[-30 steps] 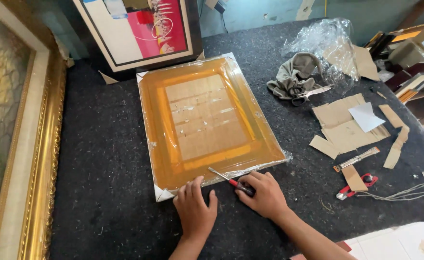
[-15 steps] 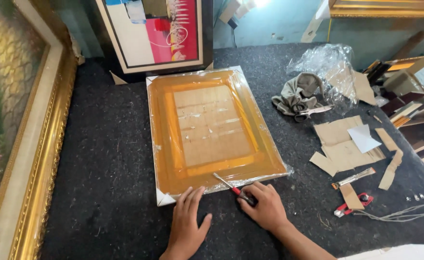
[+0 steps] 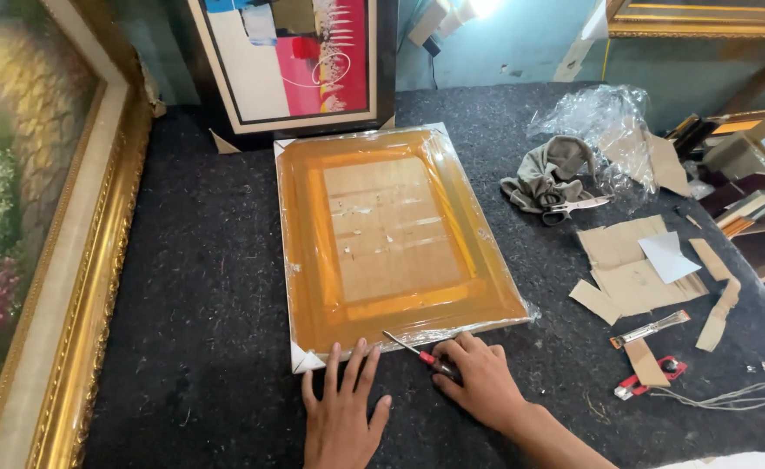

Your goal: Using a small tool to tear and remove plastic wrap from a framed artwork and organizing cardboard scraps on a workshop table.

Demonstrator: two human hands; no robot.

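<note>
At the far left a large gilt-framed floral painting [image 3: 26,234] leans along the edge of the work table [image 3: 200,260], whose top is covered in dark grey felt-like carpet. Behind the table's back edge stands a black-framed abstract picture [image 3: 300,61] in pink, cream and blue, against a teal wall [image 3: 521,43].

In the middle of the table lies an orange-brown picture frame [image 3: 391,239], face down and wrapped in clear plastic film, with white corner protectors. The left hand [image 3: 343,412] rests flat on the carpet, fingers spread, its fingertips touching the frame's near edge beside the near-left corner. Just right of it, the right hand [image 3: 482,382] is closed around the red handle of a screwdriver [image 3: 413,349], whose metal tip lies against the near edge of the wrapped frame.

Farther right sit a crumpled grey cloth [image 3: 547,178] under a bunch of clear plastic wrap [image 3: 604,130], scissors [image 3: 578,207], flat cardboard scraps [image 3: 634,269] with a white paper piece, small red pliers [image 3: 647,380], loose wire [image 3: 730,398], and stacked frame mouldings [image 3: 747,174] at the right edge.
</note>
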